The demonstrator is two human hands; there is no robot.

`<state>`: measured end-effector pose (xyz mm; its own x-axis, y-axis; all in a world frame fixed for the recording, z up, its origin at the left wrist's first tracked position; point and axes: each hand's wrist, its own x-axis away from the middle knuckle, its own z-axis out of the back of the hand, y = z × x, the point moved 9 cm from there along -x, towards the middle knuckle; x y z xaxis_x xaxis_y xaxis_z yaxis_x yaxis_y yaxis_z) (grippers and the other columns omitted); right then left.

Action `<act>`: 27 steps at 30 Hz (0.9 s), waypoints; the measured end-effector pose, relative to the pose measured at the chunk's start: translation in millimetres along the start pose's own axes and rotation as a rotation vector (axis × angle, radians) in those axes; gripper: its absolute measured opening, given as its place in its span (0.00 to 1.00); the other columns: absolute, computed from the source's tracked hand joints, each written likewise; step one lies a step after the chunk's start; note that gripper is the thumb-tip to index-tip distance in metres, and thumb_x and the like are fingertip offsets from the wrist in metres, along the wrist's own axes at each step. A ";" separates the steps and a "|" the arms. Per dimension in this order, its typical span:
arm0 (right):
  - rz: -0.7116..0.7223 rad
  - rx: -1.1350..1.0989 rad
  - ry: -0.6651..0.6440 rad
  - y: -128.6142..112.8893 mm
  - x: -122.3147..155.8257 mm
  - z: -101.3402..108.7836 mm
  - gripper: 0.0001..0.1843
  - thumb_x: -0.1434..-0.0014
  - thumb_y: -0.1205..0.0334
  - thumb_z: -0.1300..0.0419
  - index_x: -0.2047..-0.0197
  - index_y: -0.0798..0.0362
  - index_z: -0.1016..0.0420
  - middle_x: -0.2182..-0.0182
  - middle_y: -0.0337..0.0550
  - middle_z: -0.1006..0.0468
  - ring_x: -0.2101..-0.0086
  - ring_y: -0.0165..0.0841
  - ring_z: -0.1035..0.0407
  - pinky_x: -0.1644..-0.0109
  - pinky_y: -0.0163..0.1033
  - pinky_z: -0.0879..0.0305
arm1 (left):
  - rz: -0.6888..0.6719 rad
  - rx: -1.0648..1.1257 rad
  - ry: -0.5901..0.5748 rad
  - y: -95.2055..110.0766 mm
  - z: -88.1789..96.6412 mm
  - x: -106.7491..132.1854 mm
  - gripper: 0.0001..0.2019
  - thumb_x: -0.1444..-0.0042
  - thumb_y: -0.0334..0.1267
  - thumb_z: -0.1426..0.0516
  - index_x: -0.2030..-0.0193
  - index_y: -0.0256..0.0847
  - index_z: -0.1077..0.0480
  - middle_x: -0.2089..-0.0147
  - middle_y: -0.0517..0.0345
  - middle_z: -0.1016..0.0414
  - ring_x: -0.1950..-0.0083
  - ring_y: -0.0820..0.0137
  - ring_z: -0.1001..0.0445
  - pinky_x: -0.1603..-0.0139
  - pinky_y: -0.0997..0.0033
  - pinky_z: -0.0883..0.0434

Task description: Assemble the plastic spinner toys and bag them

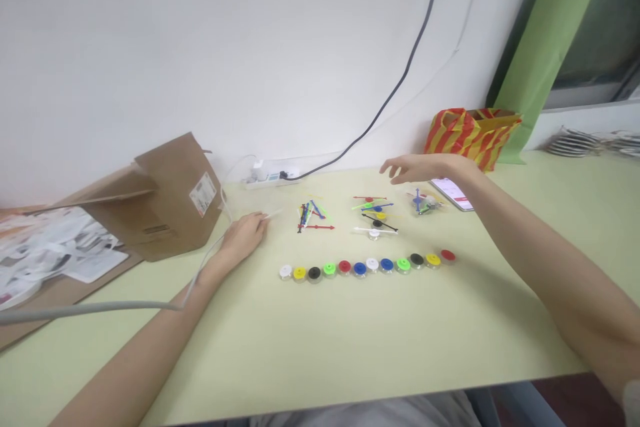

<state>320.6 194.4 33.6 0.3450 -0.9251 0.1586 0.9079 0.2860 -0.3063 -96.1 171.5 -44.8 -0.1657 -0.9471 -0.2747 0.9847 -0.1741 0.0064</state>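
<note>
Arms and hands of a seated worker at a pale yellow-green table (300, 333). The left forearm runs up from the lower left, crossed by a grey cable (100, 307); the left hand (244, 236) lies low near the tabletop, fingers together and directed to the right, beside a cardboard box (173, 203). A thin, pale item (273, 214) shows at its fingertips; whether they grip it cannot be told. The right forearm enters from the lower right and slants up to a bent wrist; the right hand (413, 168) hovers palm down, fingers parted, loosely curved and pointing left, near a phone (457, 193) and a striped bag (457, 137). Between the forearms, twelve coloured discs (360, 269) form a row. Beyond them lie loose arrows (316, 227), nearer the left hand, and arrow-topped discs (377, 223), nearer the right.
</note>
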 end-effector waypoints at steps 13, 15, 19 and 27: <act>0.284 0.016 0.108 -77.1 13.8 2.9 0.28 0.35 0.56 0.45 0.32 0.46 0.34 0.38 0.50 0.27 0.47 0.45 0.27 0.46 0.48 0.30 | -0.203 -0.232 0.293 73.9 51.4 21.7 0.29 0.32 0.29 0.58 0.25 0.36 0.44 0.25 0.40 0.41 0.26 0.50 0.41 0.30 0.46 0.42; 0.309 0.034 0.109 -85.3 17.4 1.0 0.27 0.35 0.56 0.45 0.33 0.45 0.33 0.39 0.50 0.26 0.48 0.44 0.26 0.47 0.47 0.30 | -0.179 -0.301 0.246 67.1 44.7 19.9 0.33 0.37 0.25 0.57 0.24 0.32 0.47 0.23 0.38 0.46 0.24 0.48 0.44 0.30 0.45 0.43; 0.333 0.069 0.119 -97.0 28.0 1.6 0.25 0.34 0.58 0.46 0.35 0.45 0.30 0.40 0.50 0.25 0.48 0.45 0.26 0.48 0.47 0.30 | -0.146 -0.343 0.154 52.7 27.8 15.7 0.33 0.38 0.25 0.56 0.24 0.26 0.47 0.23 0.34 0.48 0.23 0.45 0.48 0.28 0.41 0.45; 0.338 0.081 0.163 -100.2 29.2 5.3 0.23 0.33 0.59 0.47 0.36 0.48 0.29 0.41 0.50 0.24 0.46 0.45 0.28 0.45 0.47 0.31 | -0.107 -0.233 0.253 53.0 42.4 16.0 0.31 0.33 0.29 0.56 0.23 0.37 0.48 0.23 0.39 0.47 0.21 0.49 0.51 0.26 0.42 0.47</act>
<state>241.0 140.0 73.9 0.5919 -0.8007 -0.0924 0.7674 0.5949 -0.2392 -48.8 135.7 -8.1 -0.2786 -0.8250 -0.4917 0.9532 -0.1751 -0.2463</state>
